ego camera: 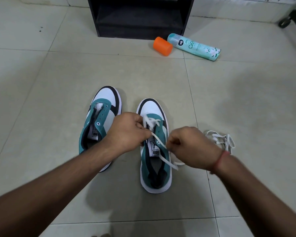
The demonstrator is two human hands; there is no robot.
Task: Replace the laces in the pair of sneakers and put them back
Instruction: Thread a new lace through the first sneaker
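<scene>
Two teal, white and black sneakers stand side by side on the tiled floor, toes pointing away. The left sneaker has bare eyelets and no lace. The right sneaker has a white lace threaded through its front eyelets, with loose ends trailing over the tongue and the right side. My left hand pinches the lace near the eyelets. My right hand pinches the other strand over the shoe's right edge. A second loose white lace lies bunched on the floor, right of my right hand.
A black open shelf unit stands on the floor straight ahead. In front of it lie an orange cap and a teal spray can on its side. A dark wheeled object sits at the far right.
</scene>
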